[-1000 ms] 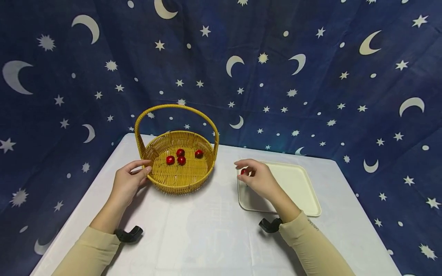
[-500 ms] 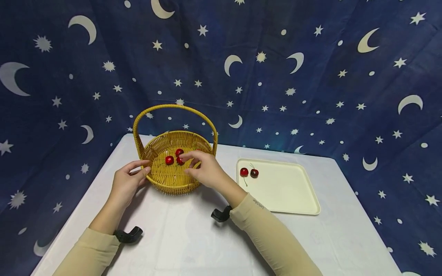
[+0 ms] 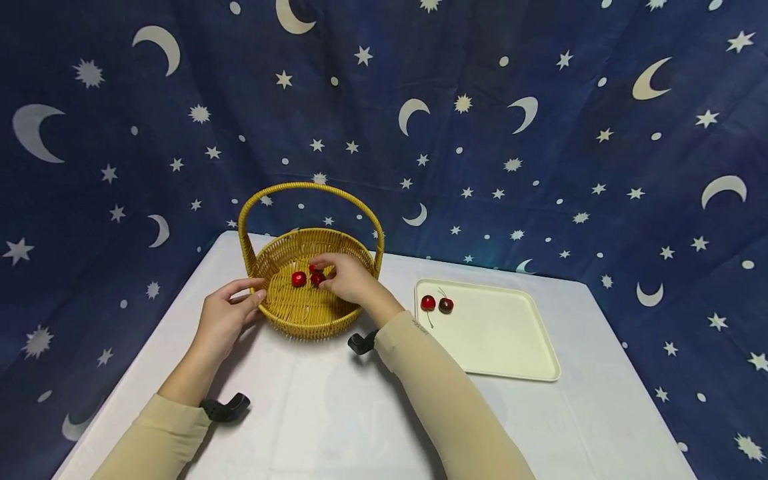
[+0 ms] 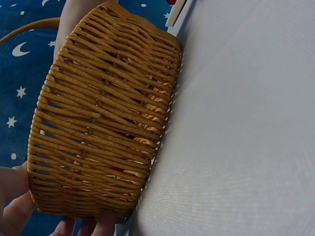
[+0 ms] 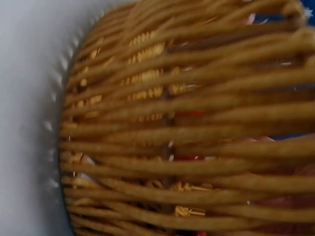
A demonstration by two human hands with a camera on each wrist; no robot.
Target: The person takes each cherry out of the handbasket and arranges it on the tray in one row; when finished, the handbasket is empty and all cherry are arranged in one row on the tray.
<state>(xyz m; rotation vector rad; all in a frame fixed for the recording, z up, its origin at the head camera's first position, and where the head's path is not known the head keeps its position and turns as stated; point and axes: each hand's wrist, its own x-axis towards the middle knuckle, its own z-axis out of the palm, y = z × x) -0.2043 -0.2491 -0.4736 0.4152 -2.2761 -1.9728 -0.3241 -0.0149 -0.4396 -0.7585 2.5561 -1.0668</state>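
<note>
A yellow-brown wicker basket (image 3: 288, 327) with a tall arched handle stands on the left of the table. My left hand (image 3: 225, 317) grips its left side; in the left wrist view the fingers (image 4: 103, 223) curl against the woven wall. My right hand (image 3: 348, 280) reaches inside over the right rim, thumb and fingertips right at two red cherries (image 3: 318, 280) that lie close together. I cannot tell whether it pinches one. Just left of them lies another red cherry (image 3: 299, 279). The right part of the basket floor is hidden by the hand. The right wrist view shows mostly wicker wall (image 5: 197, 123).
A cream rectangular tray (image 3: 510, 333) lies on the right, with a bright red cherry (image 3: 428, 303) and a darker cherry (image 3: 446, 305) at its back left. A white cloth (image 3: 336, 413) covers the table. Behind hangs a blue curtain (image 3: 456, 160) with moons and stars.
My right hand has left a cherry on the tray, moved left to the basket and reached down to the cherries there. The left hand has stayed at the basket's left rim.
</note>
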